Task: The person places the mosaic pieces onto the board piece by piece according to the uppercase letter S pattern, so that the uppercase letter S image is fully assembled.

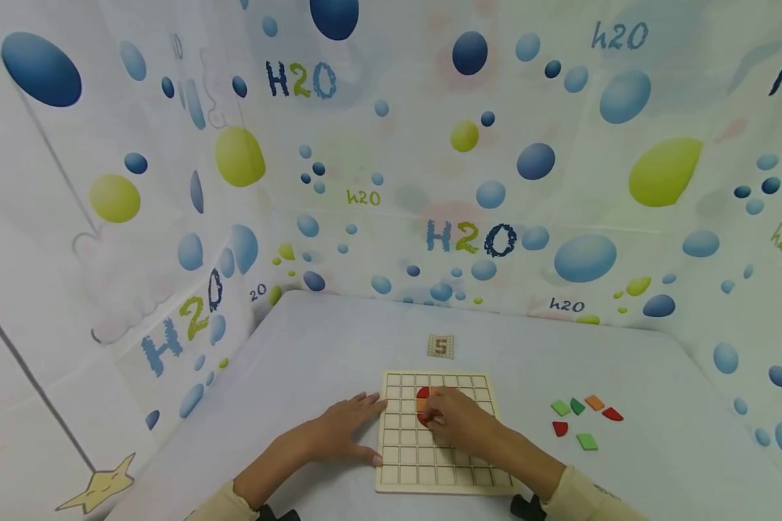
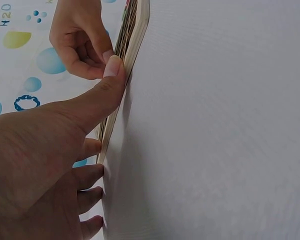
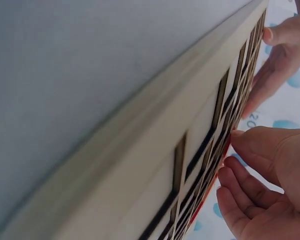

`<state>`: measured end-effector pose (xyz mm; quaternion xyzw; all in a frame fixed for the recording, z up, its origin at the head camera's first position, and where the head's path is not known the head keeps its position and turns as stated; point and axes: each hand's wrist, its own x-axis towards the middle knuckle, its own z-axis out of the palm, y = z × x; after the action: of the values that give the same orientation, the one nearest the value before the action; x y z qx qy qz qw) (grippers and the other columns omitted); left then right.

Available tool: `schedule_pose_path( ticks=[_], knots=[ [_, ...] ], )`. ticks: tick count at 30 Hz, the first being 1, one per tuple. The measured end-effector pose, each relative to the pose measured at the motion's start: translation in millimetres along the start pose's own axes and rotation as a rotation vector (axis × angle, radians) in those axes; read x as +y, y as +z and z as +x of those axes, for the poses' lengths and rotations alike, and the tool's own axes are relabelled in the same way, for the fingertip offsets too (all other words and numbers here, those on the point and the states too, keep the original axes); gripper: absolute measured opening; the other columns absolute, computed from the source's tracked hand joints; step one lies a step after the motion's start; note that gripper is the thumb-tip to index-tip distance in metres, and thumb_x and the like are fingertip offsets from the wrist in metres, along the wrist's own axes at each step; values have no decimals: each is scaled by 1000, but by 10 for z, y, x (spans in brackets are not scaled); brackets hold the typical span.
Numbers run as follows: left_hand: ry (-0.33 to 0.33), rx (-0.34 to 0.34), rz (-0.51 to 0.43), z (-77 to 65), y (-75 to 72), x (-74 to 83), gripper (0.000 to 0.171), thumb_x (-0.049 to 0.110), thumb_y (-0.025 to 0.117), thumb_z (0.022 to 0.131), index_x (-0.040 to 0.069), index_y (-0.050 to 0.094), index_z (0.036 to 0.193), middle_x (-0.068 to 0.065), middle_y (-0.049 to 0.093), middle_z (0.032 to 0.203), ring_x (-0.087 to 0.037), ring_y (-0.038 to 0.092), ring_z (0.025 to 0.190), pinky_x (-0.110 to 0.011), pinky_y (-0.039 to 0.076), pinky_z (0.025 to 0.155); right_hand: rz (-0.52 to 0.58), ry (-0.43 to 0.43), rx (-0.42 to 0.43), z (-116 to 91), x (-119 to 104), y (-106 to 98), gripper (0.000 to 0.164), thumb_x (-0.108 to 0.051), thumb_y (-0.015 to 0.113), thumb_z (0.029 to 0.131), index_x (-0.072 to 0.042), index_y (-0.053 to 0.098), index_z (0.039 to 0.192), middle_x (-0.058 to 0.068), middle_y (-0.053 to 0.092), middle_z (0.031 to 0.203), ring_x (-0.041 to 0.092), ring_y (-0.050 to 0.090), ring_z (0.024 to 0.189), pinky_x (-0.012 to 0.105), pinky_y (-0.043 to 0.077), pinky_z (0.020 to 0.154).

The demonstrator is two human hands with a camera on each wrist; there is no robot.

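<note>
A wooden grid board (image 1: pixel 400 475) lies flat on the table. At its left edge my left hand (image 1: pixel 340 432) has its fingers and thumb spread, the tips touching the frame. My right hand (image 1: pixel 463 420) reaches over the upper middle of the grid, fingers curled and thumb tip low against the cells. It pinches a red rounded piece (image 1: pixel 421 418), partly hidden by the fingers. Directly above sit an orange square piece (image 1: pixel 421 405) and another red rounded piece (image 1: pixel 423 392). In the right wrist view, red shows by the right hand's fingertips (image 3: pixel 225 172).
Right of the board lie several loose pieces: light green squares (image 1: pixel 586 441), a dark green piece (image 1: pixel 577 406), an orange square (image 1: pixel 594 402) and red rounded pieces (image 1: pixel 560 428). Behind the board is a small card (image 1: pixel 440 346) marked with a 5-like figure. Patterned curtains surround the table.
</note>
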<state>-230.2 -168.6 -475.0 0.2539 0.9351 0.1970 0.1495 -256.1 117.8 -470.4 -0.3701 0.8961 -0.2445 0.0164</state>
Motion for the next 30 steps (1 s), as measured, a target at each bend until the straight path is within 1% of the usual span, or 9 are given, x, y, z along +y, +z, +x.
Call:
schedule_pose_path(
  ticks=[4, 10, 14, 17, 19, 21, 24, 27, 30],
  knots=[
    [-5, 3, 7, 4, -5, 20, 98, 59, 80, 87, 13, 39, 164, -14, 33, 172, -41, 27, 159, -67, 29, 123, 30, 46, 13, -82, 62, -85, 6, -8, 74, 98, -10, 74, 104, -3, 65, 102, 15, 63, 98, 31, 59, 83],
    [-15, 4, 19, 3, -20, 49, 99, 58, 81, 86, 12, 39, 163, -16, 34, 171, -42, 28, 159, -66, 29, 123, 67, 173, 98, -303, 305, -295, 12, -14, 73, 100, -13, 73, 111, -4, 67, 108, 17, 64, 101, 40, 59, 88],
    [-17, 3, 20, 5, -21, 50, 99, 59, 82, 86, 12, 40, 163, -15, 34, 171, -42, 28, 158, -67, 30, 123, 67, 223, 188, -535, 554, -452, 19, -14, 76, 98, -13, 72, 117, -1, 69, 113, 20, 66, 104, 42, 60, 92],
    [-16, 3, 23, 8, -20, 44, 99, 59, 81, 86, 12, 40, 163, -15, 34, 171, -42, 28, 158, -67, 30, 122, 72, 230, 252, -739, 761, -593, 24, -9, 77, 97, -7, 72, 121, 6, 70, 114, 26, 69, 105, 42, 61, 92],
    [-14, 3, 25, 9, -24, 44, 99, 59, 81, 86, 12, 40, 163, -15, 34, 171, -43, 29, 158, -67, 31, 122, 83, 266, 268, -877, 896, -692, 26, -8, 77, 96, -5, 71, 122, 9, 71, 114, 28, 69, 105, 43, 62, 92],
    [-12, 1, 23, 9, -29, 46, 99, 58, 81, 86, 11, 40, 163, -16, 34, 171, -43, 29, 158, -67, 31, 122, 96, 313, 252, -1011, 1025, -783, 29, -6, 76, 96, -2, 70, 123, 12, 70, 116, 30, 69, 106, 45, 61, 93],
    [-13, -5, 15, 6, -39, 51, 98, 57, 82, 87, 11, 40, 163, -17, 34, 170, -44, 29, 158, -68, 31, 122, 90, 414, 190, -1160, 1186, -889, 32, -8, 77, 95, -2, 70, 125, 13, 69, 120, 31, 68, 108, 48, 61, 93],
    [-14, -10, 9, 5, -43, 52, 98, 56, 82, 87, 10, 40, 163, -18, 34, 170, -45, 29, 157, -68, 31, 122, 85, 491, 124, -1239, 1296, -947, 34, -9, 77, 94, -3, 70, 127, 13, 68, 122, 31, 66, 110, 50, 61, 94],
    [-12, -12, 7, 13, -39, 53, 97, 55, 82, 87, 10, 40, 163, -18, 34, 170, -45, 29, 157, -68, 31, 122, 77, 551, 69, -1269, 1355, -962, 34, -9, 78, 93, -5, 70, 126, 9, 66, 119, 28, 63, 108, 50, 61, 94]
  ],
)
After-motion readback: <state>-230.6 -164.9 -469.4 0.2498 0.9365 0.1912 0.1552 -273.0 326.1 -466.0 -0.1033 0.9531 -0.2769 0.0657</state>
